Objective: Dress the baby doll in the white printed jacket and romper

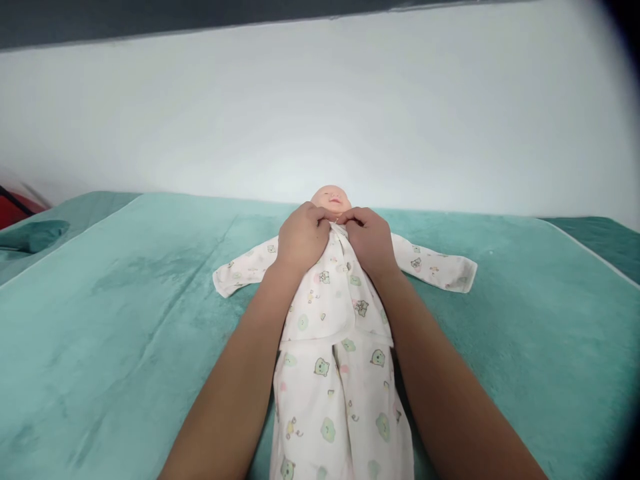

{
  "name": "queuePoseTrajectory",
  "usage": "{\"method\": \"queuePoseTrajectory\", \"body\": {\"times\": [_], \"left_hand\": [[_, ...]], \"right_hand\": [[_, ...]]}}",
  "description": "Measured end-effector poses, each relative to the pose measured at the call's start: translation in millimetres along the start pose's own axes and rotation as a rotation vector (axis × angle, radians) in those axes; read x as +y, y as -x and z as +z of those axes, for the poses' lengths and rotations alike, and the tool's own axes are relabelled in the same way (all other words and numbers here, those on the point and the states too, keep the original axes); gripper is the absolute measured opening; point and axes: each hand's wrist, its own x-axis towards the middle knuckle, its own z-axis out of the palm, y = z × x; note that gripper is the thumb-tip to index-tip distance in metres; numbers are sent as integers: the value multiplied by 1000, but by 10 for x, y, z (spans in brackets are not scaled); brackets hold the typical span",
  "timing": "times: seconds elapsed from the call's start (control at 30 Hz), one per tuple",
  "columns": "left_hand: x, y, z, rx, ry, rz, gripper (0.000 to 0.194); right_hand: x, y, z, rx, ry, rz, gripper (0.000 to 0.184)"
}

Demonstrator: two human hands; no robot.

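Note:
A baby doll (330, 198) lies on its back on a teal blanket (125, 320), head away from me. It wears a white printed top (330, 300) with sleeves spread sideways and matching trousers (340, 413). My left hand (300, 237) and my right hand (367, 240) meet at the doll's neck. The fingers of both are curled and pinch the top's collar edges just under the chin.
A plain white wall (320, 113) rises right behind the doll's head. A dark teal folded cloth (33, 235) lies at the far left, with something red (13, 210) beyond it. The blanket's edge runs along the right side.

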Motion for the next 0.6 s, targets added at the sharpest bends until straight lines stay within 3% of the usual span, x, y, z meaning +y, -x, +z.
{"method": "queuePoseTrajectory", "body": {"times": [0.47,0.6], "left_hand": [[-11,-6,5,-17,-34,-40,32],[-24,-16,13,-6,62,-83,27]], "right_hand": [[29,-38,-9,-15,16,-83,28],[19,-23,-10,5,-7,-86,29]]}}
